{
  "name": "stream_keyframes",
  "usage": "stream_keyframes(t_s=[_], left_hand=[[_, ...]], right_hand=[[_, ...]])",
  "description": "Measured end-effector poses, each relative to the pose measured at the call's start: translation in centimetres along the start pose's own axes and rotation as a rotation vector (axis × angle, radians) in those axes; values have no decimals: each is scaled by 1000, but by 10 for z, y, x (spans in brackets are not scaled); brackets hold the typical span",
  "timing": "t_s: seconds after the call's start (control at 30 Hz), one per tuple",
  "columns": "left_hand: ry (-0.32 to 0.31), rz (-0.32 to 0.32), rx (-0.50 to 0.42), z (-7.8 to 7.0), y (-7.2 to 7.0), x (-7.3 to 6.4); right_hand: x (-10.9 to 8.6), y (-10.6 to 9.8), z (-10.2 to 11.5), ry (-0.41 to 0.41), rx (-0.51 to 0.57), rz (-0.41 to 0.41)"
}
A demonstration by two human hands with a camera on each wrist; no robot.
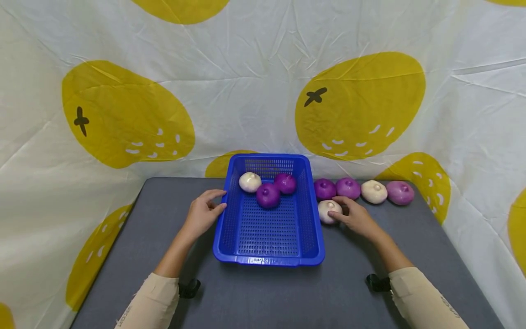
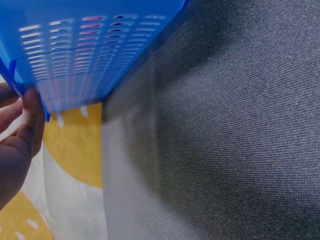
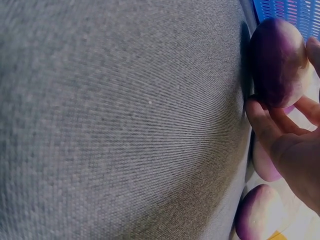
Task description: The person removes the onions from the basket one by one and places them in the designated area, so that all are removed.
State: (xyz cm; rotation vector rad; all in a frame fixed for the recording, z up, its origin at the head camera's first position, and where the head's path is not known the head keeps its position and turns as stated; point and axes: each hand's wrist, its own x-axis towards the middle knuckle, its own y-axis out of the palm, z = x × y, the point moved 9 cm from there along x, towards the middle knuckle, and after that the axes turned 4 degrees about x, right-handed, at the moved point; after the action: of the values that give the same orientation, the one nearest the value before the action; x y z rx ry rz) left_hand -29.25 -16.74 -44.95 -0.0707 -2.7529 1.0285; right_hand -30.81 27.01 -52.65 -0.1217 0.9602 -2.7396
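The blue plastic basket (image 1: 269,260) stands on the table and holds a white onion (image 1: 249,182) and two purple onions (image 1: 268,195). My left hand (image 1: 204,211) is at the basket's left rim, fingers and thumb pinching its edge; the left wrist view shows that hand (image 2: 20,127) beside the slotted wall (image 2: 75,55). Just right of the basket, my right hand (image 1: 354,216) grips another white onion (image 1: 327,211) between thumb and fingers. In the right wrist view this onion (image 3: 277,62) looks shaded purple on one side, with fingertips low against it.
Behind my right hand, a row along the table's back edge has two purple onions (image 1: 347,188), a white onion (image 1: 374,192) and a pinkish-purple onion (image 1: 400,193). The grey table (image 1: 287,297) meets a white cloth (image 1: 246,100) with yellow fruit prints.
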Motion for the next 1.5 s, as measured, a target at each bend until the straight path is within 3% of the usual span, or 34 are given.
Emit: stream_keyframes(t_s=[1.5], left_hand=[[-8,2,12,0,0,-1]], right_hand=[[-5,-3,3,-22,-26,-25]])
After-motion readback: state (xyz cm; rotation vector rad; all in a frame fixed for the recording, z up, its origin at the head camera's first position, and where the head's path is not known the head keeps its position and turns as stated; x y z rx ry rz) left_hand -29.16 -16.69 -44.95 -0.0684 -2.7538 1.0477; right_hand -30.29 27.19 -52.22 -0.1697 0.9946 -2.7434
